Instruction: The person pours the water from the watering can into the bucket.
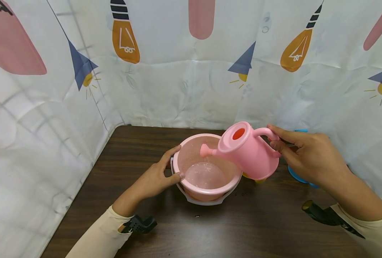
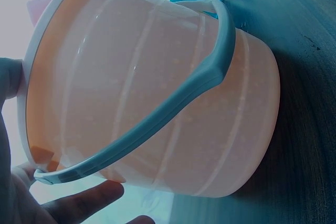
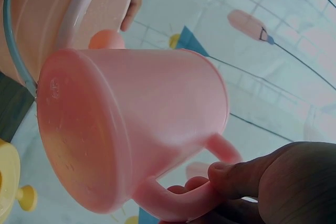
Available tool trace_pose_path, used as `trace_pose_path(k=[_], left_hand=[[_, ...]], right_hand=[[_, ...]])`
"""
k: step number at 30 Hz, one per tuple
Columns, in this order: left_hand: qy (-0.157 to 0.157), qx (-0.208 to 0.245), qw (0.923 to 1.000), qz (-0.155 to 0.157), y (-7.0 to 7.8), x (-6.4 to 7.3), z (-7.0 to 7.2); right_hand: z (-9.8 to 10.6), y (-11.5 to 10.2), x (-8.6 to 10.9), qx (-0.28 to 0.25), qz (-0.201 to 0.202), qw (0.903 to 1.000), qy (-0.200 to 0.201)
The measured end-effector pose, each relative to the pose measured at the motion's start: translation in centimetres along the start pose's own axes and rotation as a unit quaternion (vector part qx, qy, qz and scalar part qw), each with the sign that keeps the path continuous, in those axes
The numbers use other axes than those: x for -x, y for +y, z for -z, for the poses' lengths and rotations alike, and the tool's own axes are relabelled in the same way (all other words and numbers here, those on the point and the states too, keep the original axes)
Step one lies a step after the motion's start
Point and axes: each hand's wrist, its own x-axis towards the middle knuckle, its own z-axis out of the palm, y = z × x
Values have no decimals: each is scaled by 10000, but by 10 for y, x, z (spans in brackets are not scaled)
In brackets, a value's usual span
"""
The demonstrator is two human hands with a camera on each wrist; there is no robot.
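A pink bucket (image 1: 207, 191) stands on the dark table, a shallow pool of water (image 1: 206, 175) inside it. On the bucket's left side my left hand (image 1: 157, 177) holds the rim, thumb toward the front and fingers toward the back. My right hand (image 1: 307, 152) grips the handle of a pink watering can (image 1: 252, 154), tilted to the left in the air. Its spout (image 1: 207, 151) hangs over the bucket's opening, and water trickles from it. In the left wrist view the bucket's pale carrying handle (image 2: 157, 121) hangs down along its outer wall.
Behind my right hand a blue object (image 1: 296, 175) is mostly hidden. A yellow object (image 3: 8, 179), partly visible in the right wrist view, is below the can. Patterned white cloth (image 1: 184, 89) hangs behind and left of the table. A tiny scrap (image 1: 197, 216) lies in front of the bucket.
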Motion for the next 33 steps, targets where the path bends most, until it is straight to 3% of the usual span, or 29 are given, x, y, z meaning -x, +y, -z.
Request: trace_pose_path(k=[33], left_hand=[[11,-83,9999,100,-2,-1,-1]], right_hand=[[-1,-1,-2,-54,-126,9999,-49]])
